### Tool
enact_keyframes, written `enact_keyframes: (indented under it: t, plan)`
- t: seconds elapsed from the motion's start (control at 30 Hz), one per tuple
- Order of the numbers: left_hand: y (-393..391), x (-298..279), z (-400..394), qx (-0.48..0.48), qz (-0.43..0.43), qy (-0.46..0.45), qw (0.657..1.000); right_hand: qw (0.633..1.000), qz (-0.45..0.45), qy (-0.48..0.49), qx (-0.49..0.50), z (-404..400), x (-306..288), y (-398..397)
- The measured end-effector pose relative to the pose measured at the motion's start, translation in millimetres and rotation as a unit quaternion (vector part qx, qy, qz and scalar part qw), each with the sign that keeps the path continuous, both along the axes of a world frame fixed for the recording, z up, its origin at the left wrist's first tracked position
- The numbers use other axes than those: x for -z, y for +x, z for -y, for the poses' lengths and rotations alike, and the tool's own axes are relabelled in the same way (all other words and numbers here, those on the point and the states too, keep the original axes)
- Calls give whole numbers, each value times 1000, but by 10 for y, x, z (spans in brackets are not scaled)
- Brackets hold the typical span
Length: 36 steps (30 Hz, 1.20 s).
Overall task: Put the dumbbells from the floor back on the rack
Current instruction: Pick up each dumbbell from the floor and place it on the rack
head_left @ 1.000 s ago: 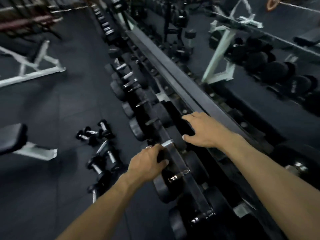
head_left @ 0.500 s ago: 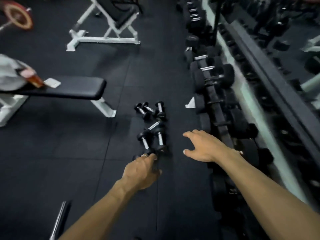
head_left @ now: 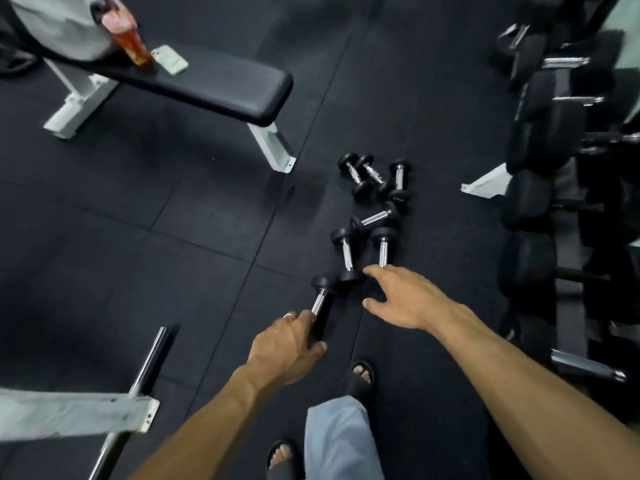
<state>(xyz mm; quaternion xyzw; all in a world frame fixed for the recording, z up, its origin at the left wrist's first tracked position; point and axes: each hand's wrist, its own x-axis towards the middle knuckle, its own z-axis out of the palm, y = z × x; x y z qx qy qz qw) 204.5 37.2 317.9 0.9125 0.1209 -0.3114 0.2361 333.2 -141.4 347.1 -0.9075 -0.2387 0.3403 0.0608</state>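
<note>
Several small black dumbbells with chrome handles [head_left: 372, 216] lie scattered on the dark rubber floor. My left hand [head_left: 287, 344] is curled around the lower end of the nearest small dumbbell [head_left: 319, 296], which still rests on the floor. Just to its right, my right hand [head_left: 401, 299] hovers with fingers spread, its fingertips at the near end of another dumbbell [head_left: 382, 249]. The rack [head_left: 568, 237] runs along the right edge and is loaded with large black dumbbells [head_left: 530, 199].
A black flat bench [head_left: 207, 84] with white legs stands at the upper left, with a red bottle [head_left: 130, 43] and a grey bag on it. A chrome bar [head_left: 149, 368] on a white frame lies at the lower left. My sandalled feet [head_left: 362, 374] are below the hands.
I have turned from the rack to the floor and bent down. Both hands left the rack's dumbbells; the left has closed on a small floor dumbbell and the right has reached the pile.
</note>
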Motion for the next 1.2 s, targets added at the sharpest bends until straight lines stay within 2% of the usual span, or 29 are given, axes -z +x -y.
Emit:
enact_keyframes:
  t: [0.2, 0.43, 0.7, 0.83, 0.97, 1.03, 1.2]
  plan:
    - [516, 1100, -150, -70, -49, -13, 996, 998, -51, -25, -28, -235, 1241, 553]
    - [736, 2715, -348, -114, -101, -47, 987, 991, -87, -71, -76, -590, 2963, 914]
    - [1000, 4589, -510, -117, -117, -69, 984, 997, -30, -48, -55, -969, 4685, 1225]
    - [1074, 5291, -474, -120, -114, -93, 982, 997, -19, -40, -55, -1045, 5269, 1305]
    - [1102, 5740, -404, -116, -122, -126, 978, 995, -32, -67, -68, -1013, 5721, 1277]
    - [1095, 5884, -362, -114, -137, -128, 976, 995, 1, -69, -72, -978, 5872, 1214]
    - [1044, 6027, -322, -86, -141, -67, 984, 994, 87, -46, -43, -969, 6041, 1091]
